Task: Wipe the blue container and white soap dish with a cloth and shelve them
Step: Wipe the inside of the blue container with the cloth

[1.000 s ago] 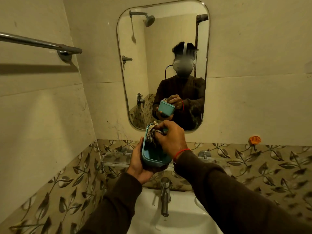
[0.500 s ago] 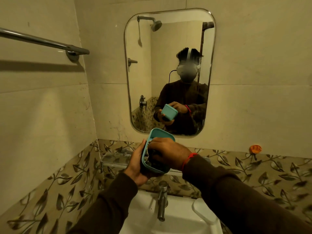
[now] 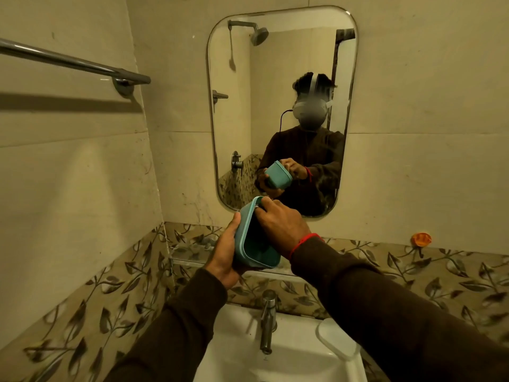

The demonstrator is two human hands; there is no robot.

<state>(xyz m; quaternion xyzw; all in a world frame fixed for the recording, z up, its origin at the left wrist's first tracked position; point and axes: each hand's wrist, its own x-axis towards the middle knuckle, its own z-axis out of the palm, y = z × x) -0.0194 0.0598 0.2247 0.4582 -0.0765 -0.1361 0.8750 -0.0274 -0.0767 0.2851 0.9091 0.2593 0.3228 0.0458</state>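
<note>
Nearest, below both hands, the white soap dish (image 3: 337, 342) rests on the sink rim (image 3: 234, 351), right of the tap (image 3: 268, 321). Above the tap, the left hand (image 3: 223, 253) grips the blue container (image 3: 254, 238) from beneath, tilted on its side. The right hand (image 3: 282, 226) is curled inside its opening; the cloth is barely visible at the fingertips. Beyond the hands, a glass shelf (image 3: 190, 253), then the mirror (image 3: 281, 106).

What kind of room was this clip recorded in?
A bathroom, most likely a small domestic one. A white washbasin with a chrome tap sits below a wall mirror, which reflects a shower head. A towel rail is fixed to the tiled side wall.
</note>
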